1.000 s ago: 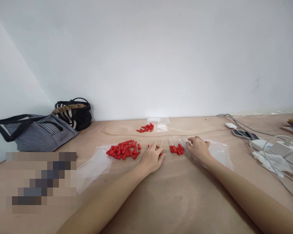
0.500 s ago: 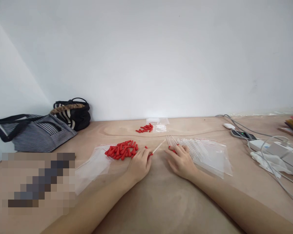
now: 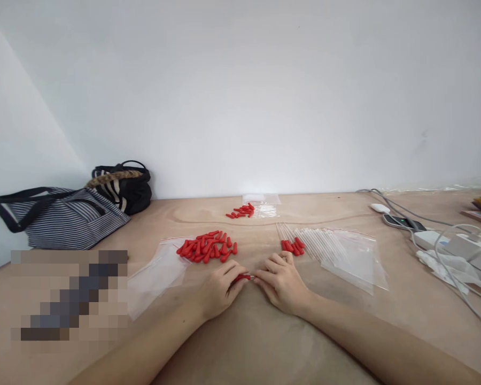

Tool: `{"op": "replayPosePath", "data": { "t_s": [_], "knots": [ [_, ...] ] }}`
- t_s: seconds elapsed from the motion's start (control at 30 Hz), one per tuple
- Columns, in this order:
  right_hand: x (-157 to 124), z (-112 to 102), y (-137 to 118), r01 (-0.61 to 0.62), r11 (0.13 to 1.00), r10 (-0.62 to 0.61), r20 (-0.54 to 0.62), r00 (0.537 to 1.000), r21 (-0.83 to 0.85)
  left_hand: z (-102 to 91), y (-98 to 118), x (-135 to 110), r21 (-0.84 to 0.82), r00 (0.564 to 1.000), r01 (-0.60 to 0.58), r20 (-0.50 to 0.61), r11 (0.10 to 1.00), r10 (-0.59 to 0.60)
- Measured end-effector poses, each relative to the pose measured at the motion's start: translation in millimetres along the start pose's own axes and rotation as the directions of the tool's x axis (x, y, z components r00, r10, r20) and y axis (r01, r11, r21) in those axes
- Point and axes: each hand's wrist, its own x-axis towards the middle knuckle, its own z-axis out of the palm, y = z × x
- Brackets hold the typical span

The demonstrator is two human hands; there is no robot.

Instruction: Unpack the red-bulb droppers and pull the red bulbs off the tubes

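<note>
My left hand [image 3: 223, 286] pinches a red rubber dropper bulb [image 3: 242, 277] near the middle of the table. Fingers of my right hand [image 3: 282, 280] are closed at the bulb's right end, where a short bit of thin clear tube [image 3: 252, 277] shows between the hands. The rest of that tube is hidden by my right hand. Beyond my left hand lies a heap of loose red bulbs [image 3: 206, 247]. Past my right hand, several thin tubes with red bulbs [image 3: 292, 246] on their near ends lie beside a row of bare thin tubes [image 3: 320, 243].
Clear plastic bags [image 3: 358, 262] lie under the tubes, and another bag [image 3: 156, 278] is at the left. Smaller red pieces [image 3: 242, 211] and short clear tubes [image 3: 266, 211] sit farther back. A striped bag [image 3: 72, 219] stands left; chargers and cables [image 3: 460, 246] are right.
My right hand has left the red-ended tubes and come nearer to me, meeting my left hand. My left hand has drawn back from the bulb heap, bringing the bulb and tube along.
</note>
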Motion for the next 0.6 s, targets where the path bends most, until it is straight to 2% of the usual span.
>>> {"op": "replayPosePath", "data": {
  "t_s": [0.47, 0.6],
  "knots": [
    [-3.1, -3.0, -0.5, 0.044, 0.997, -0.043, -0.022, 0.999, 0.057, -0.1, 2.0, -3.3, -0.014, 0.999, 0.030, 0.030, 0.999, -0.029],
    [-7.8, -5.8, 4.7, 0.019, 0.997, -0.016, -0.038, 0.999, 0.073, -4.1, -6.2, -8.3, 0.036, 0.995, 0.057, -0.080, 0.998, -0.054]
  ]
}}
